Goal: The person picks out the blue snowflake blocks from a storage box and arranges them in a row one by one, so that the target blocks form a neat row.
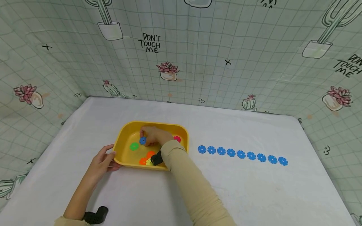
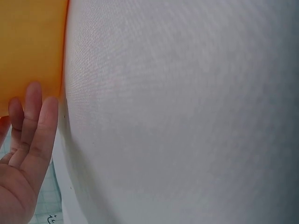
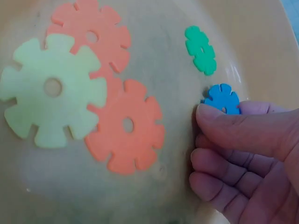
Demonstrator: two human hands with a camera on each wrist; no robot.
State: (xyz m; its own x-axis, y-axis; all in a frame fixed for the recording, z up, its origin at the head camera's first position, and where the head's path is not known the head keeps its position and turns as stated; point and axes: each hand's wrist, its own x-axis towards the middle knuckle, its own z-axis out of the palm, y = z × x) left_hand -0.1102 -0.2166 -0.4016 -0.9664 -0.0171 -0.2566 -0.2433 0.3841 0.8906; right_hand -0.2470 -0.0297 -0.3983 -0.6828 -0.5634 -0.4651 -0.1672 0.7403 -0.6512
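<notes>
A yellow tray (image 1: pixel 124 133) stands on the white table, left of the middle in the head view. My left hand (image 1: pixel 103 160) touches its left front corner, and in the left wrist view nearly straight fingers (image 2: pixel 32 109) rest against the outer wall. Inside the tray, my right hand (image 1: pixel 155 135) pinches a blue flower-shaped disc (image 3: pixel 222 98) between thumb and forefinger. Beside that lies a green disc (image 3: pixel 201 50). Orange discs (image 3: pixel 140 149) and a pale yellow disc (image 3: pixel 30 86) overlap on the tray floor, and a pinkish-red disc (image 1: pixel 177 138) sits near the right wall.
To the right of the tray, several blue flower discs (image 1: pixel 241 154) form a slightly slanting row on the white tablecloth (image 1: pixel 254 191). A patterned cloth (image 1: pixel 198 47) hangs behind the table and along its sides. Dark wrist devices (image 1: pixel 96 215) are worn on both arms.
</notes>
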